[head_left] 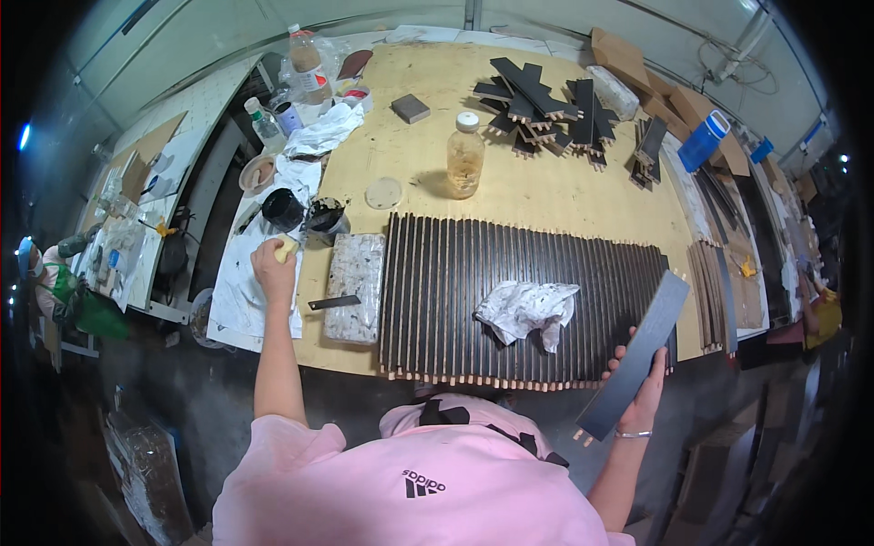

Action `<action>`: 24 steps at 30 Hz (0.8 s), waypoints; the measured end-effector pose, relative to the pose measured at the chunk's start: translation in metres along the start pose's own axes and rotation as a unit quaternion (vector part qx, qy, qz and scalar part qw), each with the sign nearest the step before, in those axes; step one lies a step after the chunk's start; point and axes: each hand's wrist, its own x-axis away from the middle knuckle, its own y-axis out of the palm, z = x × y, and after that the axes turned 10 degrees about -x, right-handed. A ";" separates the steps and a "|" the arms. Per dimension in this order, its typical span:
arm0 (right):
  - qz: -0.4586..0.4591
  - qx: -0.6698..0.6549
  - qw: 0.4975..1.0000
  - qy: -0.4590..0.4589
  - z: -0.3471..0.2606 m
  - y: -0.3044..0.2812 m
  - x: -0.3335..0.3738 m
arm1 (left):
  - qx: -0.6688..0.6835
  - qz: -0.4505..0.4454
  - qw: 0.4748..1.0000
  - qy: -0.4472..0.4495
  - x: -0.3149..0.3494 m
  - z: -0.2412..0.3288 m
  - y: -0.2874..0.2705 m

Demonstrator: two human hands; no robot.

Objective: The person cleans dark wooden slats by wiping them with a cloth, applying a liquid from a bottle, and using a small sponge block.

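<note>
At the left, my left hand (pixel 271 271) is closed on a small pale yellow sponge (pixel 287 249) above a white cloth (pixel 238 289). Just beyond it are a black-coated cup (pixel 283 209) and a second cup with dark contents (pixel 327 217). My right hand (pixel 648 393) grips a flat dark wooden slat (pixel 635 357), tilted, with light dowels at its lower end. Between my hands lies a close row of dark slats (pixel 437 300) with dowel ends. A crumpled, stained white rag (pixel 530 309) rests on them.
A paint-spattered white block (pixel 355 264) carries a dark flat blade (pixel 335 302). Farther back stand a bottle of amber liquid (pixel 465 159), a round lid (pixel 383 192), a brown block (pixel 410 108) and piled dark slats (pixel 533 100). One person (pixel 59 278) is at far left, another (pixel 824 314) far right.
</note>
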 end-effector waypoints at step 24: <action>-0.169 0.059 0.982 -0.057 0.048 0.071 0.011 | 0.577 -0.704 0.404 0.088 0.147 0.319 -0.115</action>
